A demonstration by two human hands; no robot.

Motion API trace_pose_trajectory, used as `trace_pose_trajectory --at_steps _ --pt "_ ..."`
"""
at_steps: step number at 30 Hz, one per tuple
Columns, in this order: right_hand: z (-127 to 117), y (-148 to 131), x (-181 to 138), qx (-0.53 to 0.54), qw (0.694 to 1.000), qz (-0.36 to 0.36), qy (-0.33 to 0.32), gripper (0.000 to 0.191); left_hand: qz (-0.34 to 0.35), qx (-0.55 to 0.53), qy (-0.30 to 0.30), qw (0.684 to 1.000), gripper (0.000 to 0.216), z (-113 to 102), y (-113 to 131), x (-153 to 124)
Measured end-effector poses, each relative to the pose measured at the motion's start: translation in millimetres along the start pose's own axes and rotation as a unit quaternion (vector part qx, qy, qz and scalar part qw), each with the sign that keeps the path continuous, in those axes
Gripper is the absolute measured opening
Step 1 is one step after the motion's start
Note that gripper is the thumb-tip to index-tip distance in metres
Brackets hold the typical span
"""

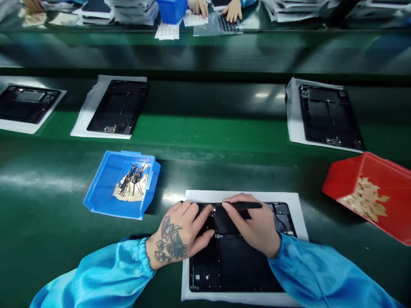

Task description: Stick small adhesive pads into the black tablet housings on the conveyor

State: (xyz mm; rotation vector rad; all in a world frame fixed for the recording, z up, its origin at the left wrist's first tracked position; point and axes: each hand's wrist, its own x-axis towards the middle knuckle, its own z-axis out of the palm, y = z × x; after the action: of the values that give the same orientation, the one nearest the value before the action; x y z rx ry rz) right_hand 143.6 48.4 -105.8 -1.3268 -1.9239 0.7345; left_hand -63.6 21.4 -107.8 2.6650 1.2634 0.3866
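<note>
Left hand (175, 233) unclenched, fingertips on black shell (237, 265), which lies on near white sheet (192, 295). Right hand (257, 231) clamps one black tool (244, 205). Three more shells (117, 107) on belt (208, 128). One blue bin (96, 188), one red bin (353, 171) beside.

A blue bin (96, 192) crowds the black panel's (231, 265) left, a red bin (353, 175) its right; table (224, 171) beyond it gives passage.

The person wears glossy blue sleeves (105, 273) (elastic cuffs), left hand (180, 233) flower-tattooed.
</note>
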Motion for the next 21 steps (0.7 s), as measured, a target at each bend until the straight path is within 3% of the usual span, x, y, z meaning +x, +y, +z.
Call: trace_pose_trajectory --at_steps 4,7,13,17,21 --pt "-1 3 -5 -0.016 0.997 -0.073 0.006 0.008 -0.007 0.017 -0.02 1.0 0.05 0 2 3" --pt "-2 4 -5 0.004 0.996 -0.084 0.017 0.01 -0.013 0.027 -0.029 0.999 0.05 1 4 2" --pt "-2 2 -3 0.079 0.995 -0.042 0.036 0.007 -0.018 0.048 -0.035 0.998 0.048 3 6 -1" --pt "1 0 -3 0.127 0.992 0.017 0.02 0.01 0.02 0.057 0.01 0.998 0.047 11 2 -6" --pt "4 -1 -3 0.154 0.987 0.013 0.044 0.014 0.023 0.045 0.056 0.997 0.046 34 -6 -16"
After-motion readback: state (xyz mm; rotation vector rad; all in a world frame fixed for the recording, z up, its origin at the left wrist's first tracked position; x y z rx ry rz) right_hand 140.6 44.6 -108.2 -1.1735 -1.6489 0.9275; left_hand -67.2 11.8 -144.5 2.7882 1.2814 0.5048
